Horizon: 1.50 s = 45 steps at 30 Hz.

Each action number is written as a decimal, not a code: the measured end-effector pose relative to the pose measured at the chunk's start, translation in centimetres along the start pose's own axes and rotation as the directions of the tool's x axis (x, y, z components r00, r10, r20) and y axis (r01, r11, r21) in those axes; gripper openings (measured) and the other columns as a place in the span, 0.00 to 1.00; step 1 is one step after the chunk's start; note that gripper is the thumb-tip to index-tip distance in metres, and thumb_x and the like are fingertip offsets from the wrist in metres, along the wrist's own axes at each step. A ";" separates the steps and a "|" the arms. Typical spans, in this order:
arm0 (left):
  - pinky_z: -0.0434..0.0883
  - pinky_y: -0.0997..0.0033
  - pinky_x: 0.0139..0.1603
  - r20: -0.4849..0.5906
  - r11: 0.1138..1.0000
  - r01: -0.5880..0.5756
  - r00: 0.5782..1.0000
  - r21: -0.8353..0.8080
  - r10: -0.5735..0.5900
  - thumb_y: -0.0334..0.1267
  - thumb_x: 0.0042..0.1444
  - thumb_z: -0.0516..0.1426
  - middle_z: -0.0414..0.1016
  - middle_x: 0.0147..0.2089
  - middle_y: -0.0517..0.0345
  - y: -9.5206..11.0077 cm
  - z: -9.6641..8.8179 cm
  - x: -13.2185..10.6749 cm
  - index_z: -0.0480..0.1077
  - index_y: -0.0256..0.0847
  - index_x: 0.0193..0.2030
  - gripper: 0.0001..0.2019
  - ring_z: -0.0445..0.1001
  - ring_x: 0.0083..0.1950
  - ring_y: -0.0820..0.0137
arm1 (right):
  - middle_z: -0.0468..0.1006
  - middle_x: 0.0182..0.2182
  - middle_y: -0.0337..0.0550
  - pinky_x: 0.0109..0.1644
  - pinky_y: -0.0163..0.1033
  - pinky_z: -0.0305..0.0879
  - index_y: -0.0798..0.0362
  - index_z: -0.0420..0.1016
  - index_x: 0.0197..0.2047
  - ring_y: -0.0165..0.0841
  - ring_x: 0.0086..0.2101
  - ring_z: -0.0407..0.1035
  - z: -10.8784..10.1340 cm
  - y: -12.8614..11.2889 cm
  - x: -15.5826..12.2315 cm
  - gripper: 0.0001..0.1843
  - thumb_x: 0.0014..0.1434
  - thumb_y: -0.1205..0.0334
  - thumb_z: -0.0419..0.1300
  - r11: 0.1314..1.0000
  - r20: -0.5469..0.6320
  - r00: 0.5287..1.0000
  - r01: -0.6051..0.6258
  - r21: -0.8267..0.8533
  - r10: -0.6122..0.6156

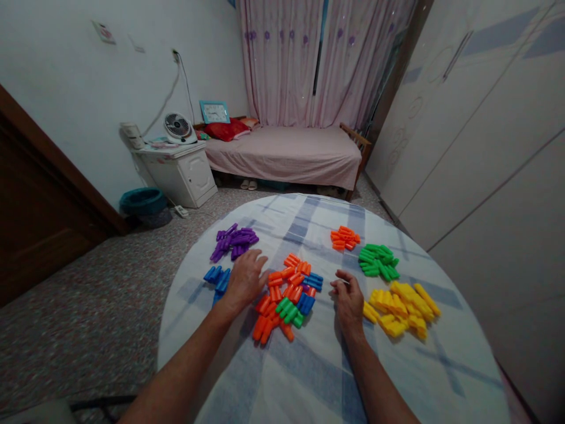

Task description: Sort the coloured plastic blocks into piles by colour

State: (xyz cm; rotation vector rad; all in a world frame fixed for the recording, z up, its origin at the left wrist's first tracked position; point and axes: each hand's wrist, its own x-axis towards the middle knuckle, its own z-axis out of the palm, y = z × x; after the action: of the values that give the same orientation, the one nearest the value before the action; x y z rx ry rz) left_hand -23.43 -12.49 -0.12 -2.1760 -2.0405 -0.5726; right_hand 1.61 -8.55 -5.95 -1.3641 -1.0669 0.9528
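- On the table (309,377), head view: mixed pile (289,309), glossy slim pieces, mostly orange, some blue and green.
- Left of it: purple pile (241,237), blue pile (222,279); right: orange pile (345,238), green pile (378,263), yellow pile (410,300).
- Left hand (245,278): beside mixed pile, fingers bent; cannot tell whether it grips anything.
- Right hand (349,300): half open, nothing visible in it, near yellow pile.

1. Tablecloth (304,380): white, crossed by broad grey-blue bands.
2. Central pile (294,292): predominantly orange-red, with green pieces (290,311) and blue pieces (306,303) intermixed.
3. Purple pile (236,239), blue pile (220,281), orange pile (345,238), green pile (378,262), yellow pile (401,307): uniform in colour.
4. Curtains (282,65): pale pink, dotted with purple motifs.
5. Wardrobe (468,153): off-white, with grey-blue blocks and faint circular outlines.
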 end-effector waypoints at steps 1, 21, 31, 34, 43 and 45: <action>0.64 0.55 0.59 0.017 0.996 -0.065 0.998 -0.063 0.066 0.37 0.57 0.55 0.70 0.56 0.46 1.4 0.2 0.5 0.71 0.41 0.49 0.14 0.66 0.58 0.57 | 0.76 0.29 0.39 0.28 0.34 0.63 0.52 0.70 0.46 0.30 0.25 0.67 0.0 0.0 0.0 0.19 0.52 0.55 0.55 1.000 0.003 1.000 -0.006 -0.002 0.006; 0.64 0.56 0.54 0.163 0.957 -0.222 0.954 -0.185 0.253 0.35 0.58 0.53 0.74 0.46 0.50 11.7 4.7 4.6 0.72 0.39 0.43 0.09 0.71 0.48 0.62 | 0.75 0.34 0.40 0.32 0.36 0.67 0.52 0.69 0.47 0.29 0.27 0.68 -0.1 0.4 0.2 0.18 0.54 0.55 0.54 1.000 0.040 0.999 -0.011 0.016 0.010; 0.61 0.52 0.58 -0.177 0.999 0.009 0.984 -0.045 -0.017 0.38 0.57 0.56 0.74 0.47 0.50 2.3 -0.9 1.6 0.73 0.40 0.46 0.11 0.71 0.49 0.59 | 0.75 0.30 0.39 0.27 0.34 0.63 0.53 0.70 0.47 0.30 0.25 0.67 -0.1 0.4 0.2 0.19 0.53 0.55 0.54 0.999 0.067 0.998 0.001 -0.033 0.002; 0.61 0.48 0.56 -0.066 0.982 0.127 0.991 0.137 -0.119 0.39 0.57 0.55 0.75 0.44 0.48 -1.4 -1.0 -0.7 0.74 0.39 0.44 0.11 0.71 0.46 0.56 | 0.75 0.30 0.39 0.29 0.35 0.63 0.53 0.71 0.44 0.30 0.25 0.68 0.0 0.3 0.0 0.17 0.53 0.56 0.53 0.995 0.093 0.995 0.048 -0.082 -0.040; 0.61 0.48 0.58 -0.140 0.983 0.152 0.981 0.103 -0.137 0.38 0.56 0.55 0.71 0.53 0.43 -2.1 0.8 -2.3 0.74 0.38 0.44 0.12 0.67 0.56 0.52 | 0.76 0.36 0.45 0.37 0.40 0.67 0.53 0.72 0.41 0.34 0.33 0.71 -0.1 -0.2 -0.8 0.12 0.58 0.59 0.52 0.924 0.216 0.937 0.321 -0.209 -0.276; 0.63 0.52 0.59 -0.166 0.995 0.102 0.981 -0.011 -0.102 0.37 0.56 0.55 0.71 0.53 0.43 -1.1 1.5 -1.6 0.74 0.38 0.45 0.12 0.67 0.56 0.55 | 0.75 0.39 0.46 0.43 0.42 0.68 0.52 0.72 0.41 0.35 0.38 0.70 0.1 -0.9 -1.8 0.10 0.58 0.61 0.53 0.833 0.326 0.836 0.517 -0.199 -0.441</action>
State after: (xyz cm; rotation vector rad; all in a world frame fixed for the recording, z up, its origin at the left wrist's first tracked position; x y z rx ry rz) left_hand -24.22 -13.43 -2.24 -1.9598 -2.0719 -0.7422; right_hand 0.95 -10.23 -5.14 -1.1107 -1.7148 0.6255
